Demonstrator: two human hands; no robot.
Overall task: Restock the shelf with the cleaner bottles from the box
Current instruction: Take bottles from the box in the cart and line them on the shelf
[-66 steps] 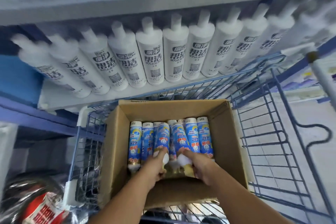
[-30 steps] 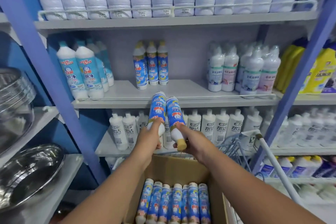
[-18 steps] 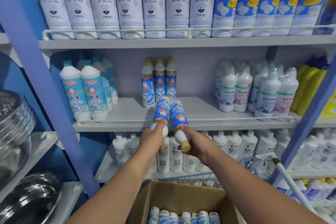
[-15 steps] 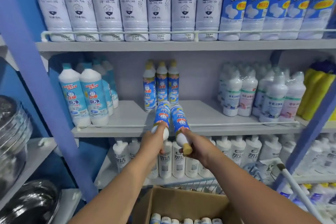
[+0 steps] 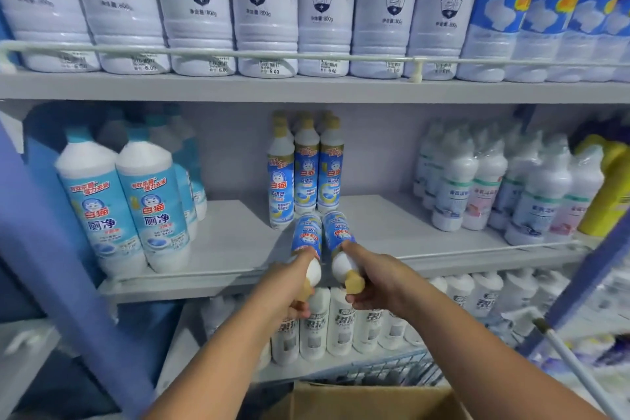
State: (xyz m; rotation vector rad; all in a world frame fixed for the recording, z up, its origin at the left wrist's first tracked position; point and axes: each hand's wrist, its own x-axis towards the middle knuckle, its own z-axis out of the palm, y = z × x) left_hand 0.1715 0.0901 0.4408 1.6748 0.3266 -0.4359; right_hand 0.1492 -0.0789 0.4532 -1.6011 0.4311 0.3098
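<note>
Both hands have pushed forward since a moment ago, so the two bottles now reach over the front edge of the middle shelf (image 5: 392, 215), and the box (image 5: 368, 401) has sunk to a brown strip at 6 o'clock. The left hand (image 5: 288, 286) grips the neck end of the left bottle (image 5: 308, 237), fingers curled round it. The right hand (image 5: 378, 283) grips the right bottle (image 5: 337, 232) the same way, its yellow cap (image 5: 353, 281) poking out between thumb and fingers. Both bottles point base-first toward 12 o'clock, side by side, perhaps touching; blur makes that hard to tell. Just beyond their bases stand matching bottles (image 5: 306, 170) in a small cluster. Big blue-labelled bottles (image 5: 136, 201) stand at 9 o'clock, white ones (image 5: 494, 187) at 3 o'clock.
</note>
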